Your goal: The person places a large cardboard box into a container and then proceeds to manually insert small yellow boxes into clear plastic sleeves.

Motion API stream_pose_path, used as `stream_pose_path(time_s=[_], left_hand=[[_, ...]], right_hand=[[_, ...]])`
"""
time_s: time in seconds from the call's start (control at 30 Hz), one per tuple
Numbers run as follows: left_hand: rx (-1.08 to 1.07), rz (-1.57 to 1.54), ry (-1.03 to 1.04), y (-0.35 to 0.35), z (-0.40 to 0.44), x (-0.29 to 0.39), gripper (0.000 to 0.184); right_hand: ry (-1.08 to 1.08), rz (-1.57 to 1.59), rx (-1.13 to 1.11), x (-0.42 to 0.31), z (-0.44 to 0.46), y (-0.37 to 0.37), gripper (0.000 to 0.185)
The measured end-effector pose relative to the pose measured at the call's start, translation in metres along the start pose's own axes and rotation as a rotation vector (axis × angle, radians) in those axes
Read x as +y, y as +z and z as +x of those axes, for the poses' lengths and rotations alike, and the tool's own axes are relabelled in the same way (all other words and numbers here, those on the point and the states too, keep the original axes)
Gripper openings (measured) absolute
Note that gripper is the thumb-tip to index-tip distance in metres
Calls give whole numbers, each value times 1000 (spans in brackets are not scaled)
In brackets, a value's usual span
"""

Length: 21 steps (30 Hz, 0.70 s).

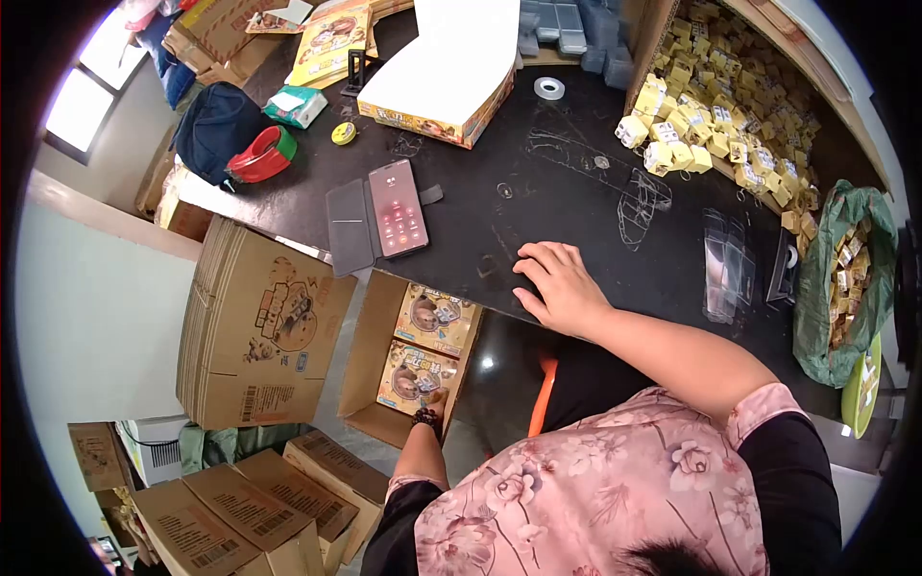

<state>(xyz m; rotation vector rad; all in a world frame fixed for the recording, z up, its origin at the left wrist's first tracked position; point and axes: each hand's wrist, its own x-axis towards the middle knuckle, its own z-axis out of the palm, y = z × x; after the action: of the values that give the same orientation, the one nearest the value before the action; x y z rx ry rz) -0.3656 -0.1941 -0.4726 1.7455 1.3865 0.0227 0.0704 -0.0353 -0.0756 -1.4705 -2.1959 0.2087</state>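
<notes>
My left hand (437, 403) reaches down into an open cardboard carton (363, 374) beside the table. It is at the lower right edge of a printed yellow box (408, 372); its fingers are too small and dark to make out. A second printed box (437, 317) lies in the carton above that one. On the black table's front edge rests my right hand (559, 288), palm down, fingers apart and holding nothing. To its left on the tabletop lies a lit phone (397, 208) in an opened flip case.
Yellow cube-shaped pieces (711, 125) spill from a large box at the right, near a green bag (840, 288). A display box (437, 106), tape roll (549, 88) and clear packets (727, 264) lie on the table. Flattened cartons (259, 326) and closed cartons (254, 509) stand left.
</notes>
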Motion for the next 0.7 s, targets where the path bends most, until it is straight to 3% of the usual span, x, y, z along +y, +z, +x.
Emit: stream_pose_path(time_s=[0.43, 0.47, 0.5, 0.53, 0.57, 0.7], left_hand=[[214, -126, -493, -6, 76, 17, 80], [435, -273, -650, -25, 75, 11, 65], [441, -268, -649, -53, 69, 100, 65], [1010, -706, -534, -127, 51, 203, 44], [1249, -484, -376, -143, 56, 221, 41], [1466, -89, 68, -226, 64, 340, 65]], right_hand=[[8, -32, -20, -3, 3, 0, 31], [6, -36, -13, -2, 2, 0, 32], [5, -32, -7, -3, 3, 0, 32], [6, -30, -9, -2, 3, -1, 32], [7, -28, -12, -2, 3, -2, 32], [1, -13, 6, 0, 1, -1, 31]])
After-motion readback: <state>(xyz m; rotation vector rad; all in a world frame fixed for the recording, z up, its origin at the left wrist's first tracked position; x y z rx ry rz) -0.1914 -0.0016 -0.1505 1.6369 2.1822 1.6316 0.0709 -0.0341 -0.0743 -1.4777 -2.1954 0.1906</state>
